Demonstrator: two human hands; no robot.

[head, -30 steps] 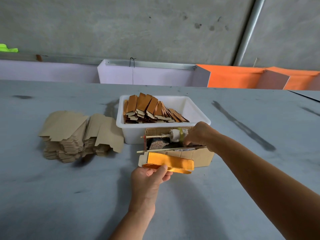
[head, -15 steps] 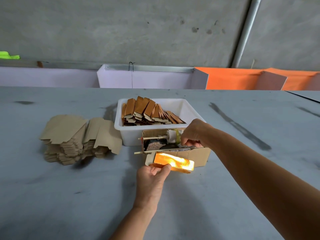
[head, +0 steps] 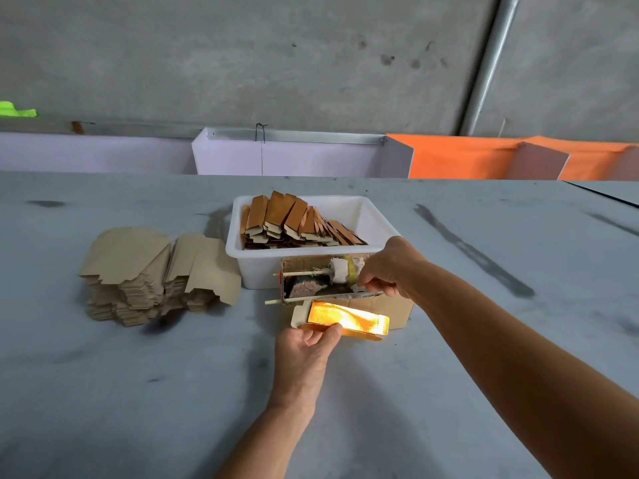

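Left hand (head: 304, 350): yours, nearest you, low centre. Thumb + fingers closed in a pinch on the near long edge of the gold carton (head: 349, 319).
Gold carton: flat, shiny foil side up, held just above the desk (head: 138, 392), right in front of the cardboard box (head: 397, 309). Pale flap sticks out at its left end.
Right hand (head: 387, 267): reaches in from the right over the cardboard box. Fingers curled tight at the box's near rim, looks like they pinch the thin stick (head: 294, 299); the exact hold is hard to make out.
Thin stick: lies along that near rim, left end pokes out past the box.
Cloth swab (head: 340, 271): white wad w/ yellow-green tape on a 2nd stick, inside the box, just left of your right hand.
White tub (head: 256, 267): touching the box's far side, holds folded gold cartons (head: 290, 219) leaning in a row.
Kraft blanks (head: 145, 271): stacked flat, left of the tub, near it.
Far edge: lilac panel (head: 311, 160), orange panels (head: 460, 160) to its right, concrete wall behind w/ a grey pipe (head: 491, 60).
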